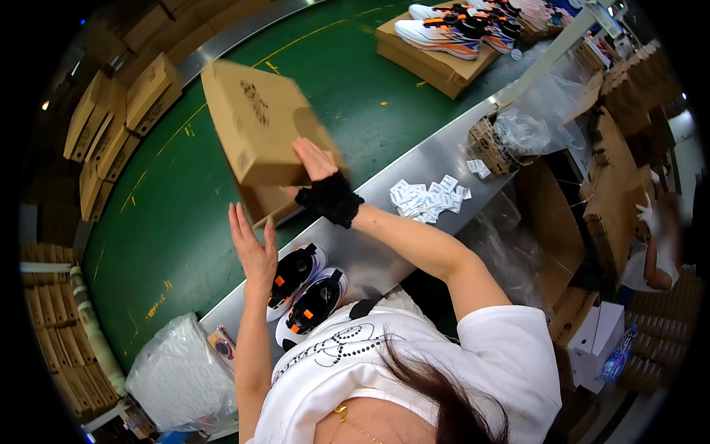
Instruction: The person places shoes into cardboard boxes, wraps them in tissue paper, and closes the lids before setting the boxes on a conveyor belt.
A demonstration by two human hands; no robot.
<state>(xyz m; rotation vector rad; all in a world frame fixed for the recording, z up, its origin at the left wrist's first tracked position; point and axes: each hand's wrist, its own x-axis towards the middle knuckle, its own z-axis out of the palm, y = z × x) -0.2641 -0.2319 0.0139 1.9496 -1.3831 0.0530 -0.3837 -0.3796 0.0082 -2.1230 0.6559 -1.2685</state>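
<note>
A brown cardboard shoe box (255, 126) rests on the green conveyor belt in front of me, its edges slightly blurred. My right hand (318, 166), in a black fingerless glove, lies against the box's near right side with fingers stretched out. By the box's near left corner, my left hand (253, 250) is raised with its fingers straight; whether it touches the cardboard I cannot tell. Below the box, a pair of white sneakers (303, 288) with black openings and orange tabs stands on the metal ledge (377, 251), close to my body.
White sachets (429, 198) lie heaped on the ledge at right, beside a tub (492, 144) with clear plastic. Farther back, more sneakers (451, 33) stand on a shoe box (425, 63). Stacked boxes (118, 111) stand at far left; a plastic-wrapped bundle (181, 374) lies at lower left. A person (658, 244) is at far right.
</note>
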